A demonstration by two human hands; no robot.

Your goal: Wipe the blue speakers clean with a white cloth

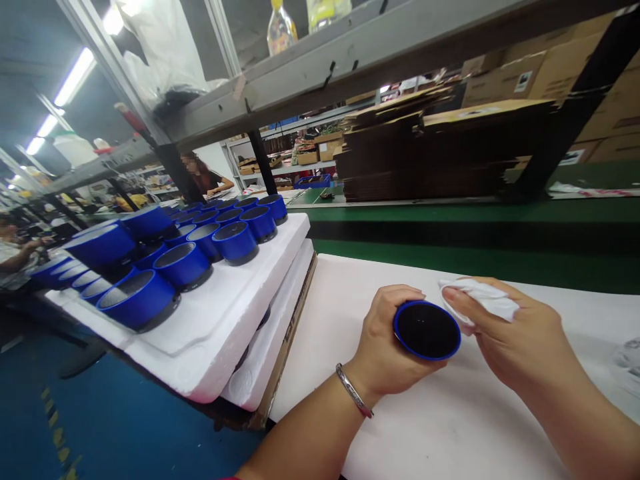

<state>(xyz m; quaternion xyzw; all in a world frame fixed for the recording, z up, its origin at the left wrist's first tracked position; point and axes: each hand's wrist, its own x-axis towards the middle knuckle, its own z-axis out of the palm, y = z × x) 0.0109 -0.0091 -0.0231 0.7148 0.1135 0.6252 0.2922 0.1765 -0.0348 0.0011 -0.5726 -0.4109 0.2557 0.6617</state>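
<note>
Left hand (387,340) is clamping round a blue cylinder (429,330) with a black top, holding it over the white counter (340,293), right of the foam tray (245,297); black top is tilting up toward the camera. Silver bracelet (354,392) is circling that wrist. Right hand (520,333) is pinching a bunched white cloth (483,298), farther right of the foam tray; cloth is sitting just beside the cylinder's rim, cannot tell if touching. Foam tray is carrying many other cylinders (235,243), a few at its left side resting on others. Second tray (290,300) is lying under the foam tray, poking out on its right. Beyond the foam tray, a person (205,179) is showing; another (17,253) is showing left of it. Behind and right of the foam tray, stacked cardboard (425,157) is standing on a green surface (550,233). Above the foam tray, a shelf (320,70) is holding a bottle (281,32)
</note>
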